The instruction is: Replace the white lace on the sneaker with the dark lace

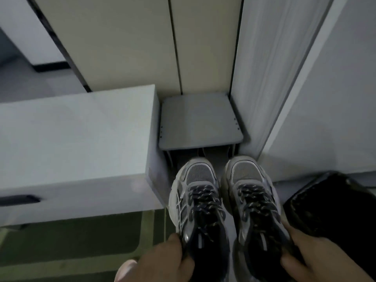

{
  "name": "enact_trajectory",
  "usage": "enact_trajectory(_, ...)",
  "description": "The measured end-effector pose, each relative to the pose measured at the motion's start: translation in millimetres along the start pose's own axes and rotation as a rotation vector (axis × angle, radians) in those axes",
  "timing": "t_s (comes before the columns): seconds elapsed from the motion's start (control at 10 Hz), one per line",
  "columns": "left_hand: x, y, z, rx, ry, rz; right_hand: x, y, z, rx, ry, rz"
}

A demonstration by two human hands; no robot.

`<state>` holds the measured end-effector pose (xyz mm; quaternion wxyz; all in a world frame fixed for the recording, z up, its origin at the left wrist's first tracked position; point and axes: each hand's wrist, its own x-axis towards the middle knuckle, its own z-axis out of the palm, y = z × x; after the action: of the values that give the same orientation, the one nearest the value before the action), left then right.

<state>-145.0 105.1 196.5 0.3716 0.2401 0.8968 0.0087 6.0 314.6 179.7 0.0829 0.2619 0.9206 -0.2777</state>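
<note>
Head view: two grey mesh sneakers (200,174) with dark speckled laces (204,199) point toes to 12 o'clock, left hand (160,259) gripping one heel collar at 7 o'clock, right hand (317,259) gripping the other at 5.

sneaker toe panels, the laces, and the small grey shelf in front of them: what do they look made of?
Toe panels on the sneakers: grey mesh, matte; fine grid texture shows. Laces: dark braided textile cord with pale flecks; fibre not discernible. Shelf: smooth matte grey board with rounded corners and small dots at its sides, maybe screws; laminate or plastic, dim light leaves it open.
</note>
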Motion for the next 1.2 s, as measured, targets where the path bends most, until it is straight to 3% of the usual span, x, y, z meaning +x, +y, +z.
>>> enact_trajectory(0.1,-8,-7,-39,-0.326,0.101,0.081,13,-35,-35,0.005,0.055,-0.09)
enact_trajectory(0.2,12,-3,-91,-0.482,0.187,0.068,57,-66,-58,0.04,0.153,-0.095)
enact_trajectory(0.4,77,18,-173,-0.576,0.367,0.043,167,-107,-98,0.014,0.173,-0.014)
enact_trajectory(0.6,133,27,-210,-0.711,0.363,0.023,240,-112,-126,-0.075,0.079,0.17)
enact_trajectory(0.8,164,27,-215,-0.658,0.318,-0.05,276,-104,-119,-0.021,0.002,0.227)
enact_trajectory(0.9,166,24,-213,-0.747,0.296,-0.064,286,-105,-115,0.051,-0.021,0.248)
enact_trajectory(1.2,172,13,-223,-0.656,0.42,-0.017,278,-107,-114,0.098,0.053,0.175)
